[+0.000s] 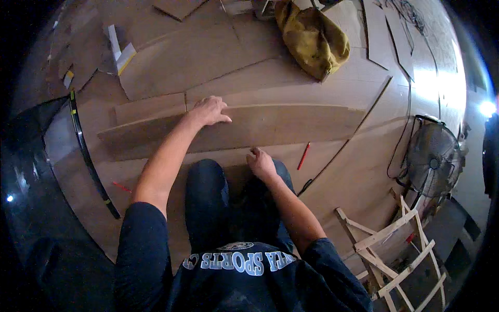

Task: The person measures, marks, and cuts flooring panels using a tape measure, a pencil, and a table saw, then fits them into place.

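Note:
A long brown board (291,125) with a curved far edge lies crosswise in front of my knees. My left hand (209,111) rests at its far edge, left of the middle, with the thumb apart from the fingers and nothing visible in it. Close to the board's near edge is my right hand (261,164), its fingers curled in; whether it grips anything is hidden. Right of that hand a red pencil-like stick (304,156) lies on the brown sheeting. A second red stick (122,186) lies beyond my left forearm.
A long thin strip (364,119) slants past the board's right end. Farther right stand a round fan (432,158) and a wooden lattice (387,229). Ahead lies a yellow-brown bag (314,39). At the left is a dark curved strip (86,151); cables run at the right.

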A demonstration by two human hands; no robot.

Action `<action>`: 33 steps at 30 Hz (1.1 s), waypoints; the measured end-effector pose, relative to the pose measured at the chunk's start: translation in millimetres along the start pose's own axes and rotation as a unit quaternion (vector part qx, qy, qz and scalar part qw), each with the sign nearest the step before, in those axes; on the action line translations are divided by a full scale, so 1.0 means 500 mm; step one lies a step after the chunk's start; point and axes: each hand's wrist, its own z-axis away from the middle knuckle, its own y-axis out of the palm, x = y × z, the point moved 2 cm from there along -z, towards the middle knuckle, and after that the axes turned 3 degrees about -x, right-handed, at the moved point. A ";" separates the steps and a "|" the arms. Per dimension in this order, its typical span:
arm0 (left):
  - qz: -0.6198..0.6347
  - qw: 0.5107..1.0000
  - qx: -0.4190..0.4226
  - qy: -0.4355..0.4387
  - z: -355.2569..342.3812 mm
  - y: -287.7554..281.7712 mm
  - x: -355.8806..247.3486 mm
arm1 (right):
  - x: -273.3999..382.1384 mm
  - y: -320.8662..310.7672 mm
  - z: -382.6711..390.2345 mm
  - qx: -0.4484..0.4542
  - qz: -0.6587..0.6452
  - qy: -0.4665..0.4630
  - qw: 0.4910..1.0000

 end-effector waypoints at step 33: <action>0.209 0.461 -0.862 -0.023 0.988 -0.616 -0.238 | -0.419 -0.254 -0.013 -0.165 0.031 0.012 0.986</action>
